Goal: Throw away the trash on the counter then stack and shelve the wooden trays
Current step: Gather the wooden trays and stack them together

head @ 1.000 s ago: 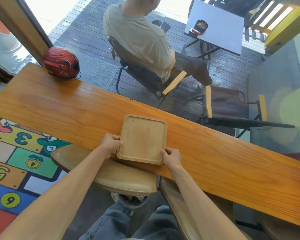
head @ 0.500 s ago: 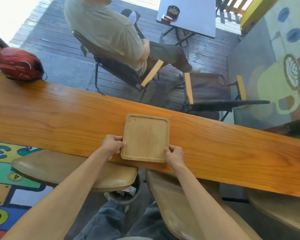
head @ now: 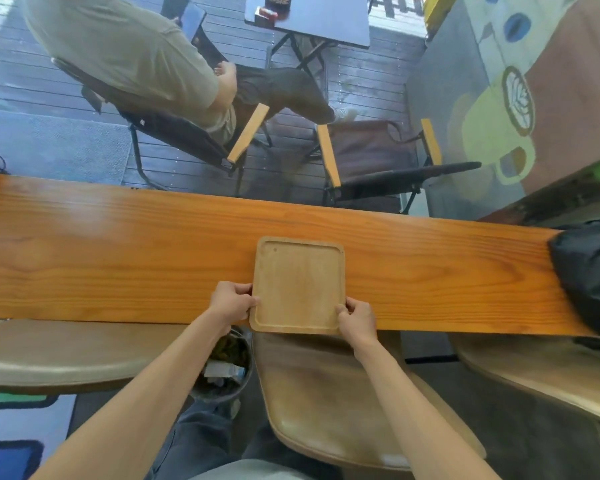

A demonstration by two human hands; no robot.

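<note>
Left hand (head: 231, 303) and right hand (head: 357, 318) gripping tray (head: 298, 285) at near corners, apparently flat on counter (head: 118, 258).

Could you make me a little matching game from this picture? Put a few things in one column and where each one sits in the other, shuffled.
Things:
1. wooden tray
2. black bag
3. trash bin
4. left hand

Places:
A. under the counter, between two stools
B. gripping the tray's left edge
C. at the counter's right end
D. on the counter's near edge, held by both hands

Pairs: 1-D, 2-C, 3-A, 4-B
</note>
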